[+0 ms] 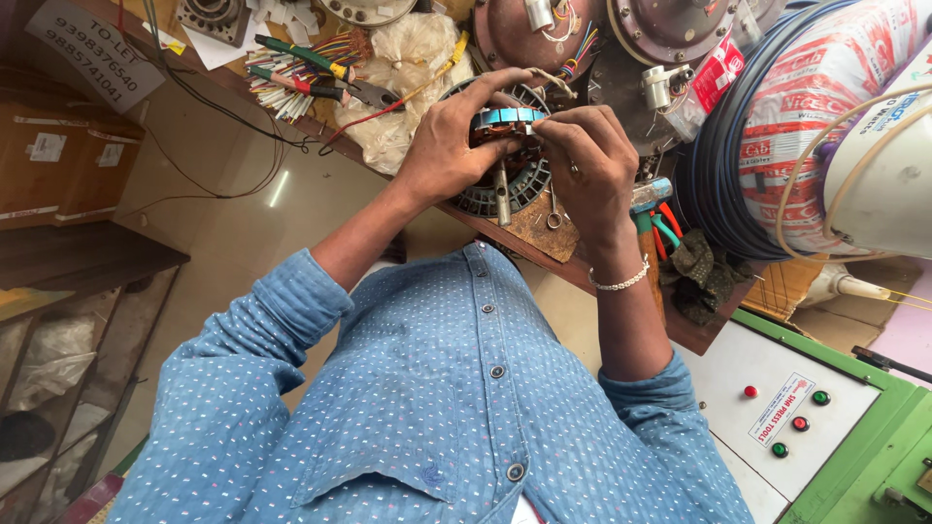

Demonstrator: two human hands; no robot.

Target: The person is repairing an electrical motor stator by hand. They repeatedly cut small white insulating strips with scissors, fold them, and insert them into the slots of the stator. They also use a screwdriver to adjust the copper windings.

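**benchwatcher:** Any containers to be seen here? A clear plastic bag (pixel 408 58) stuffed with pale fluffy material can be made out on the counter (pixel 544 238), just beside a bundle of coloured wires (pixel 311 73). A white bucket (pixel 888 165) is seen at the far right, but what's in it can't be told.

**coilguy:** Agreed. Around the hands, a lot is piled up: green-handled pliers (pixel 311 60) laid over the wires, round motor covers (pixel 602 34) further back, a big coil of blue cable (pixel 723 165) wrapped in printed plastic, and teal-and-red handled pliers (pixel 660 218) by a dark rag (pixel 704 277). A green-edged control panel (pixel 777 398) with red and green buttons is seen lower right.

**benchwatcher:** And the stator?

**coilguy:** The ring-shaped fan stator (pixel 505 160) is held up over the counter edge, between both hands. The left hand (pixel 451 146) is clenched around its left side, fingers curled over the top. The right hand (pixel 587 160) is pinched onto the blue insulation at the top rim, fingertips touching it. The stator's middle is largely hidden by the fingers.
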